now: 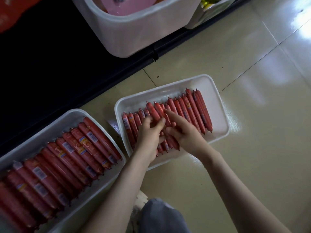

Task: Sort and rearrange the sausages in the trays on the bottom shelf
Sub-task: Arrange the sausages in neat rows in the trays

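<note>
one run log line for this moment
phase: sorting | left hand: grips small sausages | right hand: grips them too, index finger out | where: white tray on floor | large-sausage tray: untouched

It looked like a shop: white trays (193,84) of wrapped, barcoded sausages (67,157) lay on a glossy tiled floor (252,148) beside a dark bottom shelf (50,73) carrying white bins (134,31) of packaged goods.
</note>
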Available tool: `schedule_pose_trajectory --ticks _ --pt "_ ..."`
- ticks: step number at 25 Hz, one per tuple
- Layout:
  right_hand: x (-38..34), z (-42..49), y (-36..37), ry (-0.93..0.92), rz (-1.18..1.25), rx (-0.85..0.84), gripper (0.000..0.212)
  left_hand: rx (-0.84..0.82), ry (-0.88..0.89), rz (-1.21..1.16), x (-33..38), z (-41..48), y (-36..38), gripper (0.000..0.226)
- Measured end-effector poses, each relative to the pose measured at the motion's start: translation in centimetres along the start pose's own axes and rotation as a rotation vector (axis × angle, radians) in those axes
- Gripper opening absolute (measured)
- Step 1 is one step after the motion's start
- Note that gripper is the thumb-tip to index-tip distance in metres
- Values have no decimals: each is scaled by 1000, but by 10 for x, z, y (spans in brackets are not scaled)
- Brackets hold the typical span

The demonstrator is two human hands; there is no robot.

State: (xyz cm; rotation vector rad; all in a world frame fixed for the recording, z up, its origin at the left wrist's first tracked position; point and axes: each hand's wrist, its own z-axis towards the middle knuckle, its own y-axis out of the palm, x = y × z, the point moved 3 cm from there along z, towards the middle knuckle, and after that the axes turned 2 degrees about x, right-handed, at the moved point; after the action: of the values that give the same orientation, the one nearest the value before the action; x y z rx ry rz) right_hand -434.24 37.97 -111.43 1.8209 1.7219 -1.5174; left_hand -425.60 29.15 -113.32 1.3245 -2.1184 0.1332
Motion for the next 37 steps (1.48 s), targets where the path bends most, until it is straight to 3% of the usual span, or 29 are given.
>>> schedule_pose_trajectory --ticks 2,3,5,7,8,11,14,17,21,25,27,29,31,33,36,37 --pt "10 4 -12 -30 -99 233 51 67 34 76 0 0 -8 11" --pt "19 4 -21 -23 -168 344 51 128 98 223 1 -1 -14 11" --pt "41 6 -41 126 -307 447 54 278 371 770 6 -6 -21 20" --pt "57 7 -51 338 -531 372 58 338 712 1208 3 -9 -16 47" --pt "58 7 -50 375 -606 319 60 308 797 1343 -2 -7 -13 59" --pt "40 12 -23 165 -649 169 69 225 821 1637 -28 12 -16 71" --pt "39 14 3 58 -754 46 66 243 827 1718 -44 22 -24 69" --pt "47 14 -12 70 -656 206 73 249 833 1739 -46 22 -23 70" --pt "54 7 -41 290 -631 310 96 207 777 1728 -43 21 -23 69" --pt "53 8 -45 417 -652 306 90 274 815 1718 -46 21 -23 69" --pt "46 13 -36 246 -631 353 81 317 882 1709 -47 22 -22 68" --pt "37 18 -25 -22 -706 298 73 324 947 1714 -43 25 -20 67" --pt "37 26 -24 -140 -829 247 67 314 988 1717 -37 27 -16 66" --pt "43 34 -32 -91 -875 289 60 313 987 1722 -33 30 -14 65" --pt "56 31 -44 179 -916 334 60 316 978 1738 -32 29 -14 64" --pt "56 29 -46 193 -907 356 60 315 982 1756 -30 27 -13 63"
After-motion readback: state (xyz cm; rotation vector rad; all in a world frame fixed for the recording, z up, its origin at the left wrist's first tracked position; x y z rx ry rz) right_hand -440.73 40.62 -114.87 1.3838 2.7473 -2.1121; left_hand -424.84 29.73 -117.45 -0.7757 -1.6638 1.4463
